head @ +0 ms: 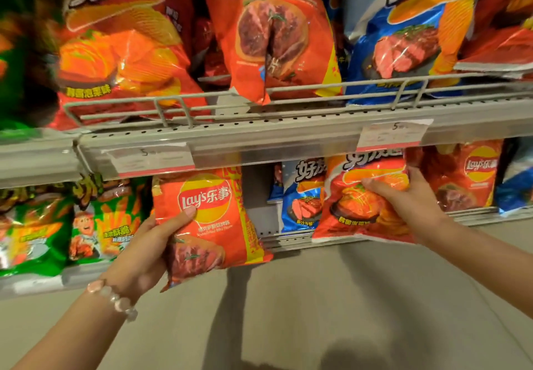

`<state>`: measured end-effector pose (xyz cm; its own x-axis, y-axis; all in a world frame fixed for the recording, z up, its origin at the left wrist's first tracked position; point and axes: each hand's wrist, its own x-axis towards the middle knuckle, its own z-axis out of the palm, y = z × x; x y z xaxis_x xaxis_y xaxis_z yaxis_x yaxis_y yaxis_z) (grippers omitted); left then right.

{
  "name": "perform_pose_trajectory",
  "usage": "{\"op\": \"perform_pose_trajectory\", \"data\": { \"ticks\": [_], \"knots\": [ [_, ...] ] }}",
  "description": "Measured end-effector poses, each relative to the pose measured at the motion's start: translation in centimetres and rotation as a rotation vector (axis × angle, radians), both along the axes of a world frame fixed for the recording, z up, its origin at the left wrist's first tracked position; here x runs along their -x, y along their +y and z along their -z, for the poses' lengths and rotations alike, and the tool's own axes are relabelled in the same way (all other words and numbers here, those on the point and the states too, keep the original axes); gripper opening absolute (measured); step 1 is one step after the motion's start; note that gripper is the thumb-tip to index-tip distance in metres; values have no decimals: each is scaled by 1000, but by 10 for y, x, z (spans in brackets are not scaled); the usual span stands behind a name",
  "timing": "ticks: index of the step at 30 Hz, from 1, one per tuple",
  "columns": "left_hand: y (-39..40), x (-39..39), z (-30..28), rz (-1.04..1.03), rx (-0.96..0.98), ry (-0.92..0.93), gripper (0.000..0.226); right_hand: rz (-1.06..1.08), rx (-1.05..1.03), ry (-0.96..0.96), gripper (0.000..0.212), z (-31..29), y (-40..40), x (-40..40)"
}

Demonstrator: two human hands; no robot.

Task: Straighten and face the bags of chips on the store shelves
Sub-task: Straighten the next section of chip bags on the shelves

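Note:
My left hand grips a red Lay's bag with a steak picture by its left edge, held upright just in front of the lower shelf. My right hand holds an orange-red ridged-chip bag by its right side, tilted slightly, its bottom resting at the lower shelf's front lip. Between the two bags a blue steak-flavour bag stands further back, with a bare gap of shelf to its left.
The upper shelf with a wire rail carries large bags: orange ridged, red steak leaning, blue. Green snack bags fill the lower left; another red Lay's bag stands at right. Grey floor lies below.

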<state>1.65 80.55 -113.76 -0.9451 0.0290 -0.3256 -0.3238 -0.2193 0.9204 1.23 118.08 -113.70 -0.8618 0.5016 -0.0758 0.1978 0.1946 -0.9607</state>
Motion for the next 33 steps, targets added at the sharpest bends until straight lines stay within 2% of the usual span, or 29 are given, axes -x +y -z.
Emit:
{"op": "perform_pose_trajectory", "data": {
  "ticks": [2, 4, 6, 8, 10, 12, 18, 23, 25, 30, 33],
  "knots": [
    [-13, -2, -1, 2, 13, -20, 53, -86, 65, -39, 90, -2, -24, 1],
    [-23, -4, -4, -4, 5, -33, 55, -131, 72, -58, 74, -10, -53, 5],
    [-31, -7, -7, 9, 4, -41, 59, -148, 35, -62, 71, -12, -84, 16],
    [-39, -13, -6, 51, 17, -35, 76, -169, -49, -68, 66, -4, -112, 31],
    [-44, -24, -4, 94, 1, -19, 103, -144, -100, -87, 62, 5, -137, 47],
    [-48, -36, 1, 97, -27, 1, 111, -119, -77, -92, 65, 16, -158, 60],
    [-45, -64, 13, -4, -32, -9, 109, -176, -75, -90, 80, 35, -188, 80],
    [-47, -73, 15, -47, -19, -4, 109, -252, -31, -107, 58, 39, -180, 87],
    [-47, -78, 16, -41, -22, -12, 108, -272, -39, -124, 57, 38, -177, 88],
    [-32, -86, 21, -1, -47, -50, 93, -252, -172, -213, 64, 45, -169, 93],
    [-22, -86, 22, -16, -68, -57, 62, -298, -260, -227, 67, 52, -163, 91]
  ]
}}
